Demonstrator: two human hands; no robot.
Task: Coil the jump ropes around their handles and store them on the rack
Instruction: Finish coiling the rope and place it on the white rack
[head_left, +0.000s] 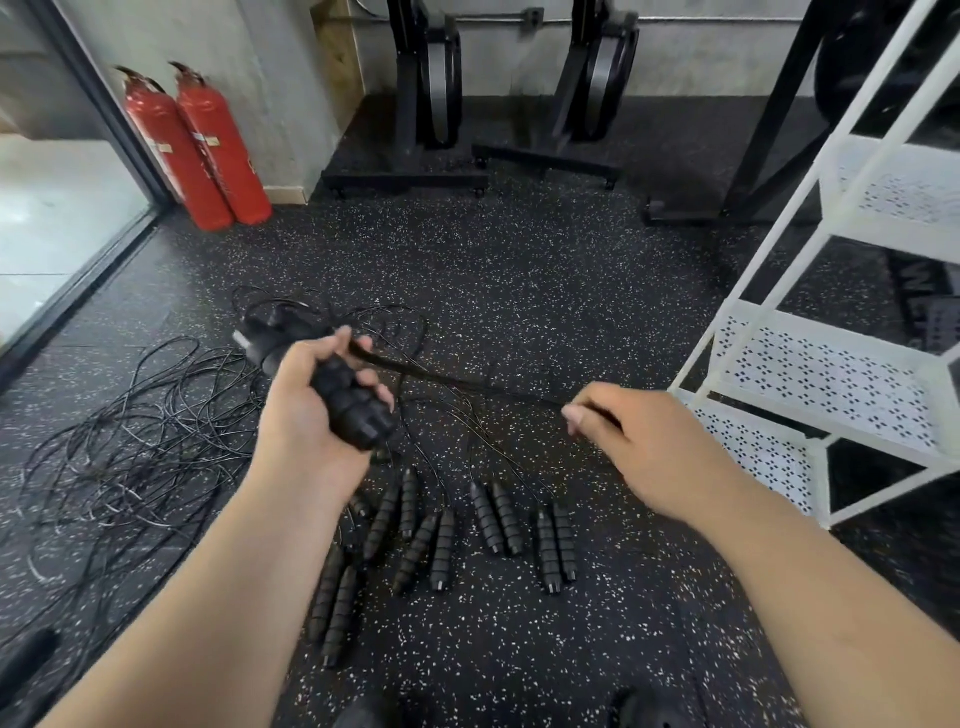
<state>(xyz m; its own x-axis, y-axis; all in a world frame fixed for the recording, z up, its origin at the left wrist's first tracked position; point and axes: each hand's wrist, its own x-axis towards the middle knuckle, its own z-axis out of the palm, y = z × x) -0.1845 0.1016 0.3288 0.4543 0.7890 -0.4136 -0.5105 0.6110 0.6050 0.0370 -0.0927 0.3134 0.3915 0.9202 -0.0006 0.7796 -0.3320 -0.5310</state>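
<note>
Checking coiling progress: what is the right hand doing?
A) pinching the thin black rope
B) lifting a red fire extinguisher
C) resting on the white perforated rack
A: the right hand pinches the thin black rope, stretched taut to the black ribbed handles gripped by the left hand.

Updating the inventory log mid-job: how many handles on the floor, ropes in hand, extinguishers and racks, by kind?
Floor handles: 10 in plain sight; another may hide by the left forearm
Held rope: 1, left hand gripping its handles, right hand pinching it
Red fire extinguishers: 2
White rack: 1
Total: 14
</note>
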